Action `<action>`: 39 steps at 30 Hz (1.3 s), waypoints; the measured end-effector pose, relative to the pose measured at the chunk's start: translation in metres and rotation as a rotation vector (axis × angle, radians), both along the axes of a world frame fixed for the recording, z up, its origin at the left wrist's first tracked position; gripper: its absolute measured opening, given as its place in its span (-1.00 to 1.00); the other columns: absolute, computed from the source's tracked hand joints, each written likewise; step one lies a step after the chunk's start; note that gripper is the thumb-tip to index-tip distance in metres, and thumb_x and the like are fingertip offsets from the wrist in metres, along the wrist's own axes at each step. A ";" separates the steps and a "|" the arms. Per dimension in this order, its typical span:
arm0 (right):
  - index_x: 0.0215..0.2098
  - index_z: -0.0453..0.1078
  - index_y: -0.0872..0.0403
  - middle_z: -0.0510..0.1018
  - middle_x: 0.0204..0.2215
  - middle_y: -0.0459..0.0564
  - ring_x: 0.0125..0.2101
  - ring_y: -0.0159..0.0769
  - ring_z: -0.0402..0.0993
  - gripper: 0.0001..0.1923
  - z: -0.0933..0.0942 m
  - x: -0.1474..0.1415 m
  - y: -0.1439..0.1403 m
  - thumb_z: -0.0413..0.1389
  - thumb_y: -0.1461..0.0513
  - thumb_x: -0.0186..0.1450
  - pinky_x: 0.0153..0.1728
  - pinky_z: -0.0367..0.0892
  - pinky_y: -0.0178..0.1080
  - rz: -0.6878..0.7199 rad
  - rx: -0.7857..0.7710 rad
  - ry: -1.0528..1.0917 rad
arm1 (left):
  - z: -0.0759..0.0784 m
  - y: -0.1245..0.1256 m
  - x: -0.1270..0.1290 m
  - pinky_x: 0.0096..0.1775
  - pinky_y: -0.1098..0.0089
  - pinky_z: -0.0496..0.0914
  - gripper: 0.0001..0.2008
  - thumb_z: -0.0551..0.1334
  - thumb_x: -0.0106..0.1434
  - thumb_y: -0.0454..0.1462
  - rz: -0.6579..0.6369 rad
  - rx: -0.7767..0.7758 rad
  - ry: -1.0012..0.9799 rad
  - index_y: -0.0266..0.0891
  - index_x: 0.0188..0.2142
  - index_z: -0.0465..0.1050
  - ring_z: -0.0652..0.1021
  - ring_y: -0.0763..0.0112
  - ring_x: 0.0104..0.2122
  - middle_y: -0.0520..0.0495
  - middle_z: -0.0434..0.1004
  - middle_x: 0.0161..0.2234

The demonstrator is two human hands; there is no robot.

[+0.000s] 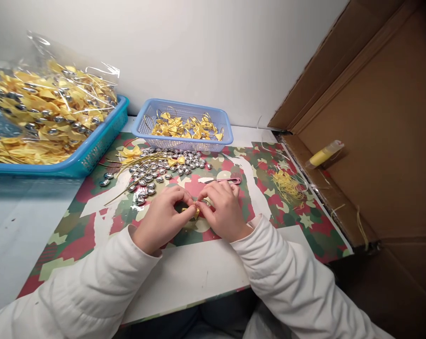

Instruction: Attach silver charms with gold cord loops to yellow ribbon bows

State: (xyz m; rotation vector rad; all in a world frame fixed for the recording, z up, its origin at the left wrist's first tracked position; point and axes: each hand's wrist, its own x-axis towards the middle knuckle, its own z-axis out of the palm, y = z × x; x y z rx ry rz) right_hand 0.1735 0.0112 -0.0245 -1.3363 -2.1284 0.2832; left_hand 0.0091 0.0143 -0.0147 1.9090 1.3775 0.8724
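Note:
My left hand (167,217) and my right hand (224,207) meet above the middle of the patterned sheet, thumbs and forefingers pinched together. A small yellow ribbon bow (196,213) is held between their fingertips, mostly hidden by them. Just beyond my right fingers lies a small tool with a pink handle (236,180), partly covered by that hand. Ahead of my left hand, many shiny silver bead-like pieces (149,178) are scattered. Loose yellow bows (130,153) and gold wire ties (142,165) lie among them.
A blue basket (184,143) at the back holds yellow bows with gold ties. Left of it, a larger blue basket (92,150) carries a clear bag (57,99) full of bows. Yellow thread scraps (286,185) lie at right, near a cardboard wall (371,141) with a yellow tube (324,154).

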 end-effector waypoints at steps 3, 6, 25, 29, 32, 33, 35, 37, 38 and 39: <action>-0.35 0.38 0.05 0.56 -0.30 -0.11 -0.21 -0.27 0.33 -0.93 0.001 -0.001 0.000 0.15 0.29 0.31 -0.10 0.00 -0.16 0.008 -0.019 0.012 | 0.000 0.000 0.000 -0.29 0.29 0.34 -0.79 0.17 0.15 -0.18 -0.005 0.002 0.005 -0.17 -0.57 0.39 0.48 0.28 -0.39 -0.03 0.49 -0.47; -0.34 0.38 0.04 0.57 -0.28 -0.12 -0.19 -0.27 0.33 -0.93 0.002 -0.001 0.000 0.12 0.31 0.32 -0.10 -0.01 -0.16 0.025 -0.036 -0.002 | 0.001 0.000 0.000 -0.28 0.29 0.34 -0.79 0.18 0.14 -0.18 -0.003 0.001 0.006 -0.17 -0.57 0.40 0.48 0.28 -0.39 -0.03 0.50 -0.47; -0.24 0.37 0.04 0.56 -0.17 -0.07 -0.11 -0.24 0.32 -0.90 0.004 0.001 0.000 0.04 0.33 0.37 -0.09 -0.02 -0.15 0.092 -0.105 -0.090 | 0.001 0.001 -0.004 -0.24 0.27 0.36 -0.78 0.18 0.15 -0.12 -0.033 -0.029 0.007 -0.17 -0.53 0.43 0.50 0.24 -0.34 -0.05 0.53 -0.41; -0.25 0.36 0.04 0.57 -0.16 -0.08 -0.12 -0.23 0.31 -0.91 0.005 0.002 0.001 0.04 0.33 0.38 -0.10 -0.01 -0.15 0.113 -0.103 -0.097 | -0.001 0.003 -0.007 -0.20 0.27 0.36 -0.75 0.18 0.18 -0.09 -0.072 -0.043 0.015 -0.17 -0.50 0.45 0.51 0.22 -0.29 -0.08 0.53 -0.36; -0.26 0.35 0.04 0.57 -0.16 -0.08 -0.12 -0.22 0.31 -0.92 0.005 0.003 0.001 0.04 0.32 0.38 -0.10 -0.02 -0.13 0.131 -0.104 -0.100 | 0.000 0.005 -0.009 -0.19 0.27 0.36 -0.73 0.18 0.19 -0.07 -0.112 -0.069 0.032 -0.16 -0.48 0.48 0.51 0.21 -0.28 -0.08 0.53 -0.35; -0.26 0.35 0.04 0.57 -0.16 -0.08 -0.12 -0.22 0.31 -0.92 0.005 0.003 0.002 0.05 0.32 0.38 -0.09 -0.02 -0.13 0.134 -0.108 -0.101 | 0.000 0.005 -0.009 -0.18 0.27 0.36 -0.73 0.17 0.20 -0.06 -0.124 -0.078 0.038 -0.16 -0.47 0.49 0.51 0.20 -0.27 -0.08 0.54 -0.35; -0.26 0.35 0.04 0.57 -0.17 -0.08 -0.12 -0.22 0.31 -0.92 0.006 0.004 0.002 0.05 0.31 0.39 -0.09 -0.02 -0.13 0.139 -0.119 -0.108 | 0.001 0.006 -0.009 -0.18 0.27 0.35 -0.71 0.16 0.21 -0.06 -0.144 -0.088 0.045 -0.16 -0.47 0.50 0.51 0.20 -0.27 -0.08 0.54 -0.34; -0.25 0.35 0.04 0.56 -0.16 -0.08 -0.12 -0.22 0.31 -0.93 0.006 0.004 0.003 0.05 0.31 0.39 -0.09 -0.03 -0.13 0.143 -0.121 -0.121 | 0.002 0.006 -0.010 -0.19 0.28 0.36 -0.71 0.17 0.22 -0.06 -0.157 -0.090 0.049 -0.15 -0.47 0.51 0.51 0.20 -0.26 -0.08 0.54 -0.33; -0.25 0.35 0.04 0.56 -0.16 -0.08 -0.12 -0.22 0.31 -0.93 0.006 0.004 0.003 0.05 0.30 0.39 -0.09 -0.03 -0.13 0.146 -0.120 -0.126 | 0.002 0.006 -0.010 -0.19 0.28 0.36 -0.72 0.17 0.22 -0.06 -0.163 -0.089 0.052 -0.15 -0.47 0.52 0.52 0.20 -0.26 -0.08 0.54 -0.33; -0.25 0.34 0.04 0.56 -0.16 -0.08 -0.12 -0.22 0.31 -0.94 0.006 0.004 0.003 0.05 0.30 0.39 -0.09 -0.03 -0.12 0.149 -0.118 -0.130 | 0.002 0.007 -0.010 -0.20 0.29 0.37 -0.72 0.18 0.22 -0.06 -0.168 -0.088 0.053 -0.15 -0.46 0.52 0.52 0.20 -0.26 -0.07 0.54 -0.33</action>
